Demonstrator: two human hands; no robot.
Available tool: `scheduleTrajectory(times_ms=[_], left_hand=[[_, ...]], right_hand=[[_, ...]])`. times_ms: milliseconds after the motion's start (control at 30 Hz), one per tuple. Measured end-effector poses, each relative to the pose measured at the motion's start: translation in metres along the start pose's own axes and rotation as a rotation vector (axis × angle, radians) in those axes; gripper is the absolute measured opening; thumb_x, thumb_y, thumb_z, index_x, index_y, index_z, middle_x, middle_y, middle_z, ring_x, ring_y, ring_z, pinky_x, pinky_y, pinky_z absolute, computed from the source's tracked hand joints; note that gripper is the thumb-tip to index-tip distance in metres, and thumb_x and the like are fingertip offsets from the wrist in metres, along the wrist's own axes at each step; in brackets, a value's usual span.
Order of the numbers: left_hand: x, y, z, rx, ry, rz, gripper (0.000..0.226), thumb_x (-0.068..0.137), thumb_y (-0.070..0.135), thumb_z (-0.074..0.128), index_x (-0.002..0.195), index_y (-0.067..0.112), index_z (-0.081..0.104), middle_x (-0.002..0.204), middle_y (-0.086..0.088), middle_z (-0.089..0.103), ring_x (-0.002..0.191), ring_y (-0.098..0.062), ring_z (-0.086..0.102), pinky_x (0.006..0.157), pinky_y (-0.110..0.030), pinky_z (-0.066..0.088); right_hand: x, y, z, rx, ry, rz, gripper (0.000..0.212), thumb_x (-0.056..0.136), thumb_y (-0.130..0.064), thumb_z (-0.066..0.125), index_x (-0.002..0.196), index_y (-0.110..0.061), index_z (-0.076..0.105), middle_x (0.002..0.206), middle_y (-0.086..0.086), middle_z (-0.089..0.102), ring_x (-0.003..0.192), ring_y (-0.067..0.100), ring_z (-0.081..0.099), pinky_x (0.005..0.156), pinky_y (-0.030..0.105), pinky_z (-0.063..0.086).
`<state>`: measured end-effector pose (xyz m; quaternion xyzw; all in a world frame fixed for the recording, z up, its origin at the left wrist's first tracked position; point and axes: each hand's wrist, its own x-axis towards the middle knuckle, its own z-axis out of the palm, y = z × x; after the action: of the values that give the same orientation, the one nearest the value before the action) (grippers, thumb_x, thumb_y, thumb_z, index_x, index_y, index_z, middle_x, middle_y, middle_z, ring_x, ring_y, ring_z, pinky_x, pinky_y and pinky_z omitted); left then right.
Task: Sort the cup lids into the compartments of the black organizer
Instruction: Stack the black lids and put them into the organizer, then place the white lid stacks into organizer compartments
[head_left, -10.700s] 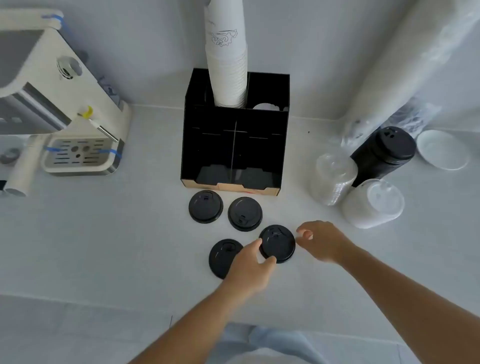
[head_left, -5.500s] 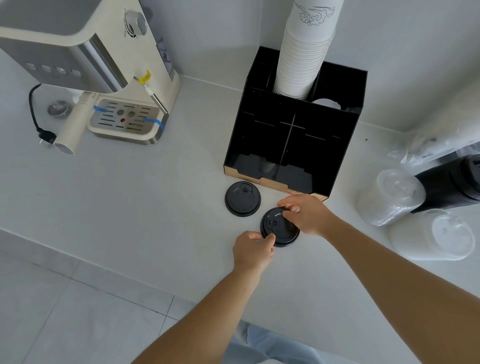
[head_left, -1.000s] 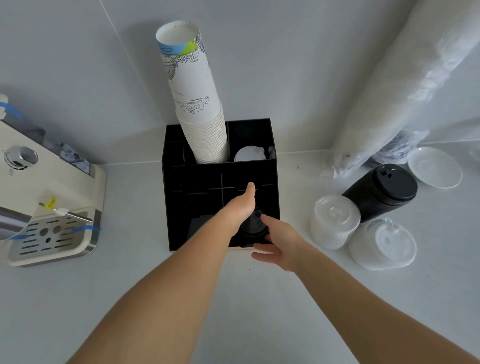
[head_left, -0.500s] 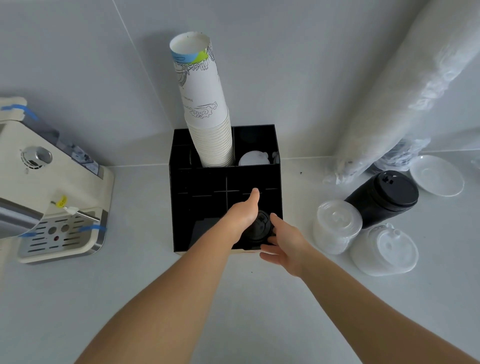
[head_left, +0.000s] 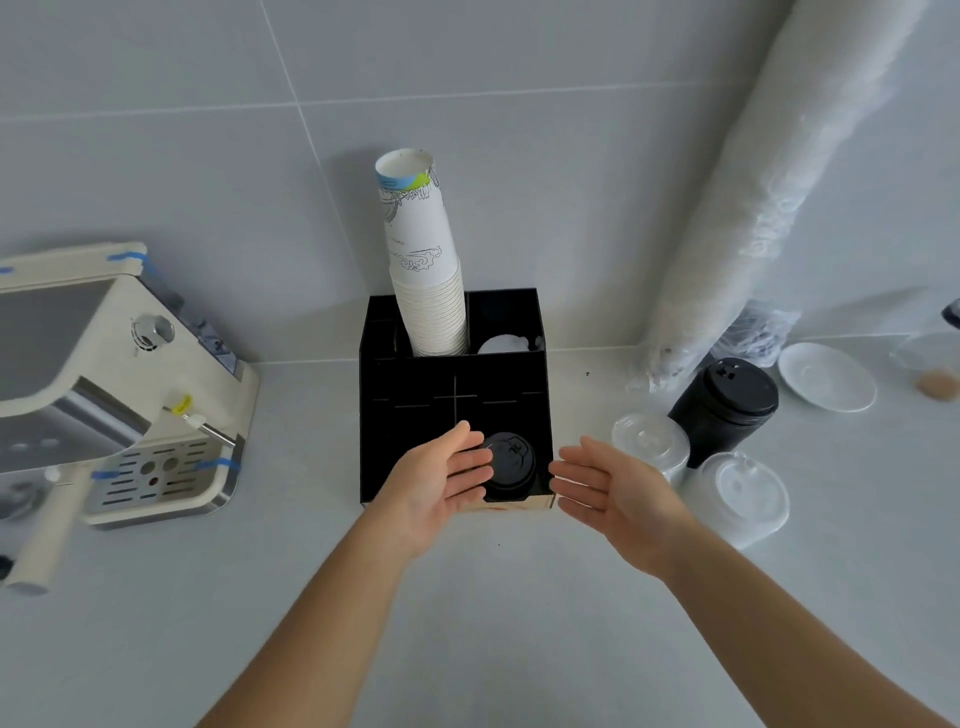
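Note:
The black organizer (head_left: 410, 379) stands against the wall at the centre of the counter. A stack of black cup lids (head_left: 511, 462) sits in its front right compartment. My left hand (head_left: 436, 480) is open, palm turned right, its fingertips touching the left side of that stack. My right hand (head_left: 613, 493) is open with fingers spread, just right of the organizer's front corner, holding nothing. White lids (head_left: 501, 344) lie in the back right compartment. A tall stack of paper cups (head_left: 426, 275) rises from the back left one.
A cream espresso machine (head_left: 104, 395) stands at the left. Right of the organizer are two stacks of clear lids (head_left: 649, 441) (head_left: 737, 493), a black lid stack (head_left: 727, 402), a white saucer (head_left: 826, 376) and a long plastic sleeve of cups (head_left: 779, 182) leaning on the wall.
The loose black lids were gathered off the counter into one stack and set in the front right compartment. Both hands have now let go and drawn back, the right one moving rightward.

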<state>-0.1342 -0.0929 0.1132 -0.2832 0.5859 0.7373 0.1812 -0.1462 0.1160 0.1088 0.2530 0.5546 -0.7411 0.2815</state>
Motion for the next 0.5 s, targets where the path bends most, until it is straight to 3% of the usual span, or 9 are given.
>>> scheduleTrajectory(times_ms=[200,500], left_hand=[[-0.039,-0.008,0.004,-0.142,-0.024,0.03,0.035,0.094,0.037,0.055,0.115,0.013,0.069,0.111,-0.008,0.075,0.1,-0.021,0.072,0.081,-0.034,0.054],[-0.059,-0.021,0.063,-0.183,-0.033,0.031,0.033,0.095,0.032,0.053,0.111,0.009,0.07,0.109,-0.013,0.073,0.097,-0.026,0.068,0.088,-0.039,0.053]], right_hand=[[-0.034,-0.005,-0.031,0.079,-0.013,-0.069,0.032,0.099,-0.028,0.053,0.113,-0.004,0.068,0.11,0.015,0.076,0.105,0.03,0.071,0.088,0.041,0.054],[-0.06,-0.022,-0.106,0.13,0.067,-0.163,0.031,0.097,-0.026,0.056,0.111,-0.001,0.068,0.104,0.017,0.077,0.098,0.031,0.073,0.084,0.04,0.055]])
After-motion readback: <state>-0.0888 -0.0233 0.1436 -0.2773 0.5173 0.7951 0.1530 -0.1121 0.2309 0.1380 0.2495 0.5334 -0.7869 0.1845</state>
